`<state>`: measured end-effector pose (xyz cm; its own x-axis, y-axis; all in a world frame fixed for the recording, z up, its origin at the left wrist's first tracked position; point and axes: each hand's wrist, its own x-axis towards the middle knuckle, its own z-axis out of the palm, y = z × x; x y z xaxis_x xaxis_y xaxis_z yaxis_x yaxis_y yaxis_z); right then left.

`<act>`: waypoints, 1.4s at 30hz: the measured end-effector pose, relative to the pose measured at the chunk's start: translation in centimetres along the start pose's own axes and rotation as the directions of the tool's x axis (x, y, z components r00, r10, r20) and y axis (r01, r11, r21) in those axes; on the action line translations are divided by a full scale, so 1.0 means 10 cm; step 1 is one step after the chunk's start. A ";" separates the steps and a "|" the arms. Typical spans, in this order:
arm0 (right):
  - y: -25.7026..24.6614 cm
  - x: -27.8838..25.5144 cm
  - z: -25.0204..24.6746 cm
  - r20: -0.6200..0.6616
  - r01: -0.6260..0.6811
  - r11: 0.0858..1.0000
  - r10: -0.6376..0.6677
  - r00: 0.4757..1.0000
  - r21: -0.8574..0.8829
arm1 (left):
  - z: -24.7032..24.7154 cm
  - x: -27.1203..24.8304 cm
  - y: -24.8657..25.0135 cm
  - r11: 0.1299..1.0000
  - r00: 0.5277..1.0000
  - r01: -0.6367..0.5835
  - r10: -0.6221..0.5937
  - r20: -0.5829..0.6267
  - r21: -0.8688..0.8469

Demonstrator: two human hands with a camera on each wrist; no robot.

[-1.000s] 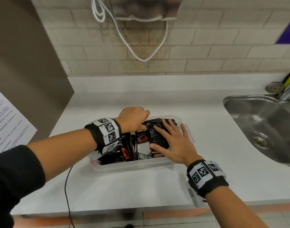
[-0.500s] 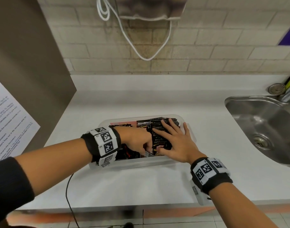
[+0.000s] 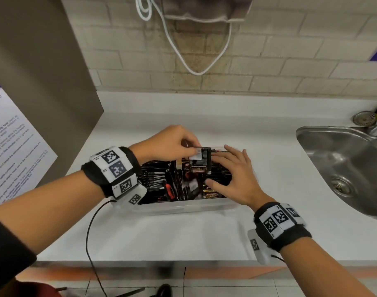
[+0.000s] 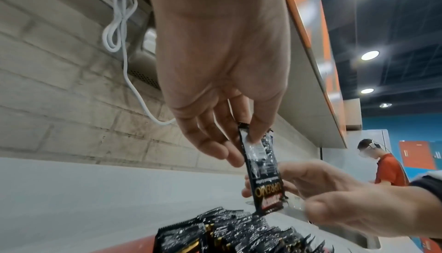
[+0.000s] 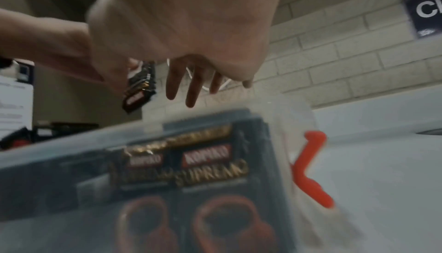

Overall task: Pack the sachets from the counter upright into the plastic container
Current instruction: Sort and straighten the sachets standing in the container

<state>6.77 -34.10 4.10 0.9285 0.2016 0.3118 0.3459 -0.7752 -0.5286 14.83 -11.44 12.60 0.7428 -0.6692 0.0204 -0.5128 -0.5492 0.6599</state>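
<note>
A clear plastic container [image 3: 183, 206] sits on the white counter, packed with several black sachets [image 3: 155, 179], some upright. My left hand [image 3: 172, 144] pinches the top of one black sachet [image 3: 201, 160] and holds it above the container's far side; the left wrist view shows this sachet [image 4: 261, 170] hanging upright from my thumb and finger. My right hand [image 3: 232, 179] lies flat with spread, straight fingers on the stack of sachets at the container's right end. In the right wrist view the container wall [image 5: 167, 162] fills the foreground and sachets show through it.
A steel sink [image 3: 350, 168] is set into the counter [image 3: 204, 239] at the right. A brown panel with a notice [image 3: 10, 151] stands at the left. A white cable [image 3: 183, 50] hangs on the brick wall. Another person [image 4: 387, 164] stands far off.
My left hand has come up out of the container's left half with one sachet pinched and moved toward the far middle. The right hand has stayed on the right-hand stack.
</note>
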 end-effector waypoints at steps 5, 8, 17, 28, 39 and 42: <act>-0.14 0.16 -0.06 -0.178 0.071 0.989 -0.047 0.983 0.132 | -0.10 -0.01 0.18 0.991 0.999 -0.032 0.036 0.031 -0.133; -0.13 0.14 -0.07 -0.201 0.073 0.975 -0.030 0.979 0.210 | -0.13 -0.01 0.20 0.952 0.998 0.016 0.002 0.059 -0.307; -0.13 0.08 0.00 -0.290 0.125 0.991 -0.103 0.952 0.057 | 0.01 0.18 0.11 0.935 0.926 0.282 -0.206 0.316 -0.216; 0.06 -0.07 0.01 0.100 -0.039 0.999 0.041 0.994 -0.028 | -0.14 0.22 -0.10 0.949 0.949 0.315 -0.315 0.023 -0.007; 0.26 0.04 0.18 0.382 -0.038 0.971 0.129 0.915 -0.238 | 0.46 0.35 -0.14 0.814 0.939 0.290 -0.344 0.016 0.504; 0.31 0.08 0.20 0.391 -0.040 0.968 0.137 0.910 -0.246 | 0.55 0.38 -0.14 0.769 0.941 0.257 -0.336 0.029 0.585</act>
<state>8.89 -35.15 1.17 0.9453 0.3114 -0.0973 0.2646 -0.9062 -0.3299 15.96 -15.94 7.68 0.8592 -0.4599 -0.2241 -0.4556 -0.8871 0.0735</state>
